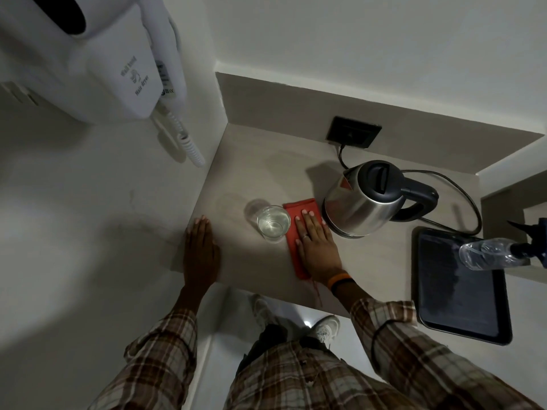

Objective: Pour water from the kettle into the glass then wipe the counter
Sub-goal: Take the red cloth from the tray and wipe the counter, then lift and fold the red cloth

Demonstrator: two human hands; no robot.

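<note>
A steel kettle [362, 202] with a black lid and handle stands on its base on the beige counter [266, 173]. Left of it a clear glass [273, 223] holds water. Between glass and kettle lies a folded red cloth [299, 210]. My right hand [315, 244] lies flat on the cloth, fingers spread and pointing away from me. Flat on the counter's left front corner rests my left hand [201, 253], holding nothing.
A black tray [461, 306] lies at the right with a clear spray bottle [497, 257] above it. The kettle's cord [470, 199] runs to a black wall socket [353, 132]. A white wall hair dryer [118, 54] hangs at upper left. White walls close in the counter.
</note>
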